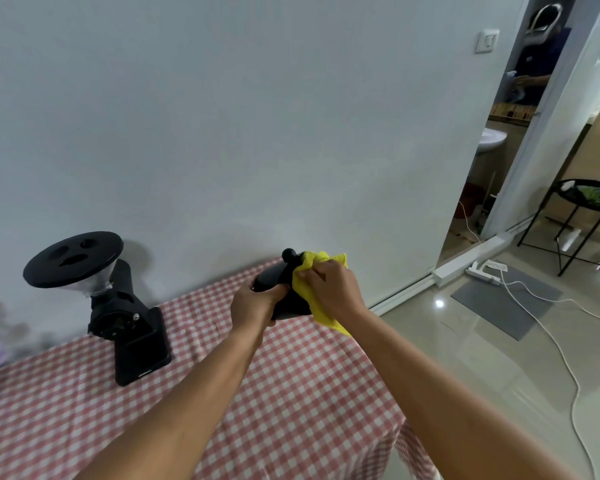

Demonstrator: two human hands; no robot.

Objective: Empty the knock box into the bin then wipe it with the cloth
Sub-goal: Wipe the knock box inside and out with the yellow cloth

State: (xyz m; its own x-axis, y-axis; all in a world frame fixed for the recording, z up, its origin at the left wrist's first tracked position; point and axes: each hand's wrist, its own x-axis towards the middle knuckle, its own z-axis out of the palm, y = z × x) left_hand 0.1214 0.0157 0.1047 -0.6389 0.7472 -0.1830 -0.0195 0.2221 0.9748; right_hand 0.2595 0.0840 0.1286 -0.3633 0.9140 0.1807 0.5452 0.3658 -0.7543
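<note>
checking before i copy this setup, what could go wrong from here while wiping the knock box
1. The black knock box is held above the far right corner of the red checked tablecloth by the left hand alone; a hard wipe could knock it to the floor.
2. The yellow cloth in the right hand hangs loose and could snag the box's bar.

A tabletop (291, 393) covered with a red-and-white checked cloth stands against a white wall. A black coffee grinder (118, 306) with a wide round lid stands directly on it at the left, near the wall. The checked cloth hangs over the right edge.
</note>
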